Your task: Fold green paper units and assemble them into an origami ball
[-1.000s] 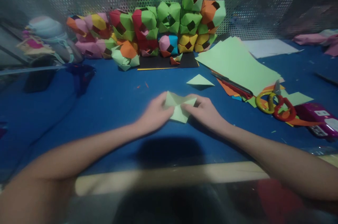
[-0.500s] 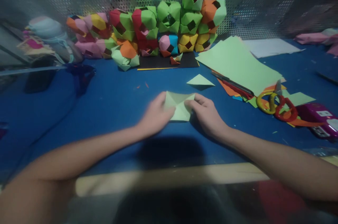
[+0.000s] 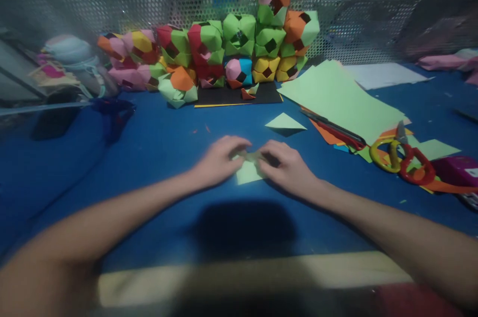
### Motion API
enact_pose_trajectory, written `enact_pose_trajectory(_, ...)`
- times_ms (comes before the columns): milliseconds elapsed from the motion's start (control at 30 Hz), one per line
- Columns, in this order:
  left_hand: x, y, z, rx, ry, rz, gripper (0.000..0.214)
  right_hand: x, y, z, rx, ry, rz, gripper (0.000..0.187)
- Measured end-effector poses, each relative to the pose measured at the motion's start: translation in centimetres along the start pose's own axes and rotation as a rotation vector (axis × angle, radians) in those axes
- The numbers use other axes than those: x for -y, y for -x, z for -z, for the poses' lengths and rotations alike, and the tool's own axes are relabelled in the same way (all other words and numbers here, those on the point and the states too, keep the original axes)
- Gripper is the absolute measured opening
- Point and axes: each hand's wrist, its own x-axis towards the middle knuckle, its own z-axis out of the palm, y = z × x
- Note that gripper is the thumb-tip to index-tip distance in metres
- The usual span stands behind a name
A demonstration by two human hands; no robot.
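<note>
A small light green folded paper [image 3: 247, 171] lies on the blue table [image 3: 160, 143] in the middle. My left hand [image 3: 218, 159] presses on its left side with curled fingers. My right hand [image 3: 287, 166] presses on its right side, fingertips meeting the left hand's over the paper's top. Most of the paper is hidden under my fingers; only its lower corner shows. A second green folded triangle [image 3: 286, 122] lies just beyond my right hand.
A pile of coloured paper cubes [image 3: 239, 48] stands at the back against a perforated mesh wall. Green paper sheets [image 3: 343, 100] lie at the right, with scissors [image 3: 405, 160] and a purple stapler [image 3: 461, 175] beyond. Dark objects sit at the left.
Both hands have closed in over the green paper, flattening its raised flaps. The view has shifted slightly downward.
</note>
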Motion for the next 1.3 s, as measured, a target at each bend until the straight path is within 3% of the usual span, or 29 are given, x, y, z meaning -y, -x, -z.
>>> enact_pose_trajectory(133,-0.02,0.1,-0.05,0.125,-0.126,-0.1,0.031,-0.57,0.39,-0.36,0.07,0.145,0.165,0.013)
enact_pose_trajectory(267,-0.21,0.32,-0.04,0.155,-0.156,-0.135,0.032,-0.76,0.59,-0.42,0.125,0.259,0.225,0.016)
enact_pose_trajectory(567,-0.08,0.31,0.17,0.242,-0.303,-0.23,0.022,-0.27,0.64,-0.5,0.099,0.494,0.384,0.025)
enact_pose_trajectory(1133,0.15,0.66,0.19,0.221,-0.385,-0.266,0.023,-0.42,0.75,-0.85,0.063,0.596,0.441,0.029)
enact_pose_trajectory(1300,0.19,0.56,0.14,0.225,-0.409,-0.258,0.027,-0.2,0.66,-0.45,0.112,0.619,0.389,0.032)
